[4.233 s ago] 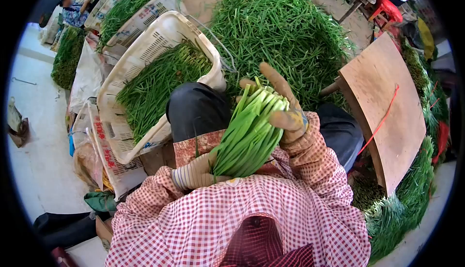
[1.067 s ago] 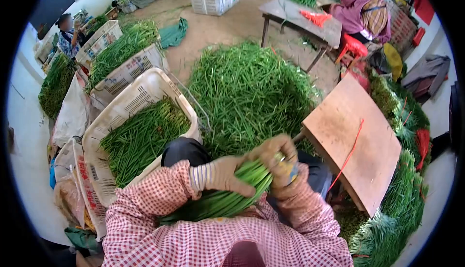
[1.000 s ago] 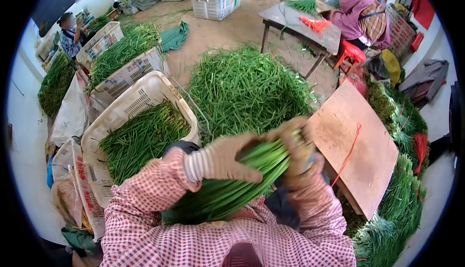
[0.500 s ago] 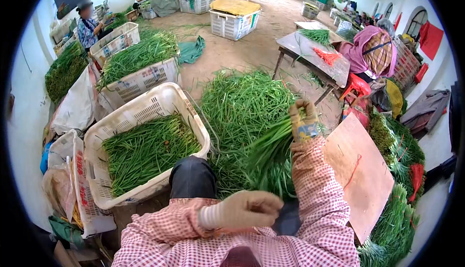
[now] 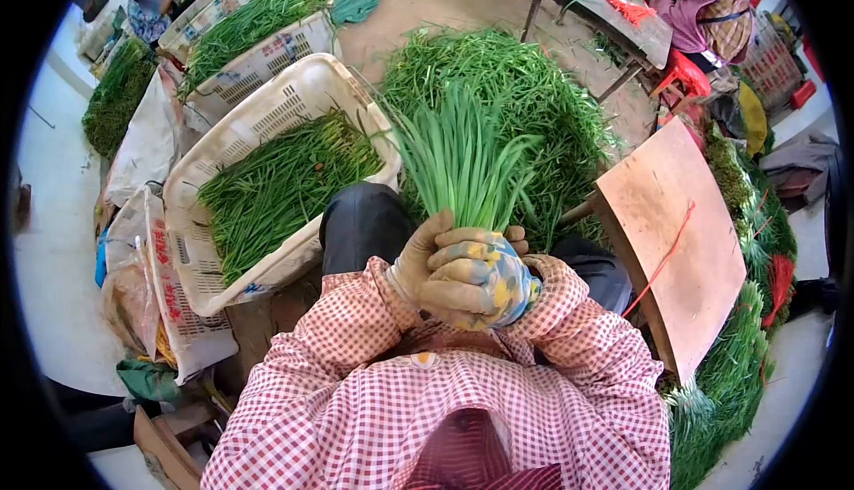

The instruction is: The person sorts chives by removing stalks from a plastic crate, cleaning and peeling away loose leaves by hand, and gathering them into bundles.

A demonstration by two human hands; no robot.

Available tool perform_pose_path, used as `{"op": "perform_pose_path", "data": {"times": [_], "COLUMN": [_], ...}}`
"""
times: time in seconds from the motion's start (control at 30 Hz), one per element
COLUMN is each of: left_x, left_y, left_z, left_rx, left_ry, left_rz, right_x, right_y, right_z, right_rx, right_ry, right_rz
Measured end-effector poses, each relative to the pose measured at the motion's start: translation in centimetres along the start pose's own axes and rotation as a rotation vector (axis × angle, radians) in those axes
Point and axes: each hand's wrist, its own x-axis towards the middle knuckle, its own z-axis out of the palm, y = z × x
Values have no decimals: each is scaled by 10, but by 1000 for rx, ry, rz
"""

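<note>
A bunch of garlic chives (image 5: pixel 463 165) stands upright in front of my chest, its long green leaves fanning out at the top. My right hand (image 5: pixel 485 281), in a glove patterned blue and yellow, is wrapped round its lower part. Pressed in from the other side, my left hand (image 5: pixel 411 259) in a plain beige glove also closes on the bunch. The gloves hide the stem ends. Just beyond lies a large loose pile of chives (image 5: pixel 543 103) on the floor.
A white plastic crate (image 5: pixel 267 103) with chives in it stands at my left knee. To my right is a small wooden board table (image 5: pixel 672 205) with a red tie (image 5: pixel 665 259) on it. Tied bundles (image 5: pixel 725 383) lie beyond. A co-worker (image 5: pixel 712 14) sits at the far right.
My right hand has brought the chives in from the pile and turned their leaves upward. My left hand has come over and closed on the bunch too. The view has tilted down.
</note>
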Motion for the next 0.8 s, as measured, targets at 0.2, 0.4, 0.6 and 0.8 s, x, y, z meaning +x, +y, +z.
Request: {"op": "perform_pose_path", "data": {"times": [0.2, 0.4, 0.6, 0.8], "left_x": [9, 48, 48, 38], "left_y": [4, 26, 50, 39], "left_z": [-23, -50, -31, -39], "left_rx": [32, 326, 375, 777], "left_ry": [162, -161, 87, 146], "left_rz": [-33, 302, 442, 244], "right_x": [-16, -8, -75, -74], "right_y": [9, -26, -41, -3], "right_z": [-4, 22, 7, -80], "right_rx": [-152, -162, -73, 207], "right_ry": [-138, -17, -762, -122], "right_rz": [-58, -35, 1110, 1346]}}
